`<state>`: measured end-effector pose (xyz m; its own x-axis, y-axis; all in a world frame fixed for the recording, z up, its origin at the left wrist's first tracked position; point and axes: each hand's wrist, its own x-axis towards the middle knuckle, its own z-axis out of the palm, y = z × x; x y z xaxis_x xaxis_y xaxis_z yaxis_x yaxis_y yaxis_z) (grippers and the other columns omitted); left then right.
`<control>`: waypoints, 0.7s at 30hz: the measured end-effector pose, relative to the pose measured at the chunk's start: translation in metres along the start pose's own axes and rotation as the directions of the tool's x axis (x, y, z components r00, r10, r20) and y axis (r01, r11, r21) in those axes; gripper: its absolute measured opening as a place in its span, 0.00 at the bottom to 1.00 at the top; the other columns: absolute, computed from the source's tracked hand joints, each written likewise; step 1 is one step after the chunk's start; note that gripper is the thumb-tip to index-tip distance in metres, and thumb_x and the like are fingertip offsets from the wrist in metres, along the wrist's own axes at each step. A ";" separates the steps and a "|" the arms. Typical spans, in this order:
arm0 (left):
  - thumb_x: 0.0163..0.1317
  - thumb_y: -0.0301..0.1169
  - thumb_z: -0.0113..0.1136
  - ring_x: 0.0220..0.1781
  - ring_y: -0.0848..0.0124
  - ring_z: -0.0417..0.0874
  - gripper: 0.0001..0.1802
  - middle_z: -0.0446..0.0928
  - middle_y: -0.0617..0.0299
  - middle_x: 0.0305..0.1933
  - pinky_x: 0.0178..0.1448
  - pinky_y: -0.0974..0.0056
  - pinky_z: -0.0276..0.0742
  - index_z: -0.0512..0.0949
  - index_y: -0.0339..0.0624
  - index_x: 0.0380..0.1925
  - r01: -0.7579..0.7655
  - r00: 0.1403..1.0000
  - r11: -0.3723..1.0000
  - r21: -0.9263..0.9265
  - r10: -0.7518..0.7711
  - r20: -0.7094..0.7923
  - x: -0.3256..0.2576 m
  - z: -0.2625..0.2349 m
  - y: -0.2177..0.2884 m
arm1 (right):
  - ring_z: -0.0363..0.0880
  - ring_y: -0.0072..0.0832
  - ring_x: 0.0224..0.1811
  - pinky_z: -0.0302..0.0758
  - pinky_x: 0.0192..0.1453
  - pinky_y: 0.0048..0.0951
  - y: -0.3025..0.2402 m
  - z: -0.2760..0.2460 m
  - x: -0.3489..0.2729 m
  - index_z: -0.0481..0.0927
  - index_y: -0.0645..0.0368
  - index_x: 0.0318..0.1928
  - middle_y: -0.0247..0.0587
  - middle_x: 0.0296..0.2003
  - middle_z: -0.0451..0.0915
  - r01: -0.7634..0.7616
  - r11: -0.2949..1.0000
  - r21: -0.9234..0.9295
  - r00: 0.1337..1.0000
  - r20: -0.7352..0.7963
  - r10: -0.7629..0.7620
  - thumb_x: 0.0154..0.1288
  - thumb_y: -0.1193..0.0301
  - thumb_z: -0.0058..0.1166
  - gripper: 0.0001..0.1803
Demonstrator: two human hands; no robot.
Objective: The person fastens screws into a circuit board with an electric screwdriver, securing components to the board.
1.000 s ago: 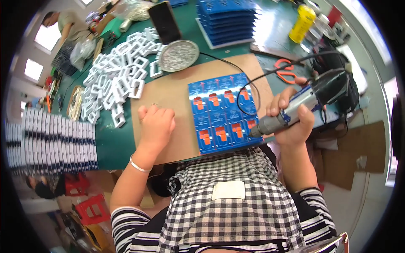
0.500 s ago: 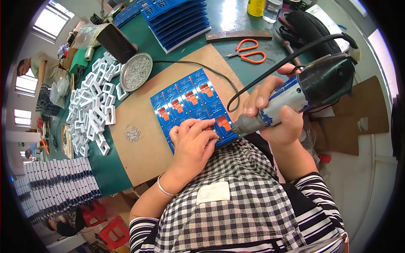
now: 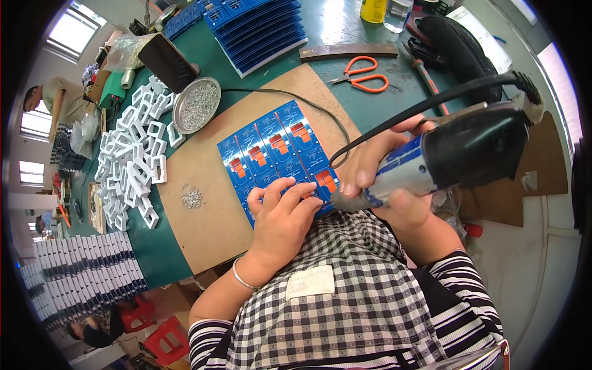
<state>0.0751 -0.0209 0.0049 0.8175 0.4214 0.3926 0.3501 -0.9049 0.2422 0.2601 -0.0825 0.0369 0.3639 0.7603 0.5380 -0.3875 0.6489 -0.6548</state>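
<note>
A blue circuit board panel (image 3: 279, 161) with orange patches lies at a slant on a brown board in front of me. My left hand (image 3: 280, 213) bears on its near part, the fingers bent and their tips close together; whether a small part sits under them is hidden. My right hand (image 3: 394, 179) is wrapped round a corded power tool (image 3: 404, 163) with a silver-grey body, blue patches and a black rear end. The tool's tapered nose is at the panel's near right corner; its very tip cannot be made out.
Small silver pieces fill a round metal dish (image 3: 197, 106), and a little heap (image 3: 192, 196) lies on the brown board (image 3: 185, 237). White plastic frames (image 3: 132, 154) are piled left. Stacked blue panels (image 3: 259, 34), orange-handled scissors (image 3: 364, 75) and a black case (image 3: 459, 52) stand farther off.
The tool has tilted, its nose moving slightly left and nearer me and its rear end right. My right hand has moved left with it. The panel has shifted slightly left.
</note>
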 end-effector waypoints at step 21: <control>0.47 0.32 0.69 0.56 0.65 0.69 0.10 0.77 0.73 0.48 0.56 0.55 0.54 0.81 0.54 0.32 0.065 0.998 0.992 -0.113 -0.066 -0.006 -0.003 -0.002 -0.004 | 0.77 0.22 0.29 0.72 0.47 0.26 -0.005 0.019 0.001 0.59 0.68 0.53 0.39 0.29 0.77 -0.233 0.955 -0.183 0.970 0.019 0.240 0.46 0.78 0.56 0.32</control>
<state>0.0706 -0.0183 0.0042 0.7896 0.4807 0.3815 0.3488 -0.8630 0.3655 0.2460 -0.0850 0.0510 0.2441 0.8944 0.3747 -0.2999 0.4371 -0.8480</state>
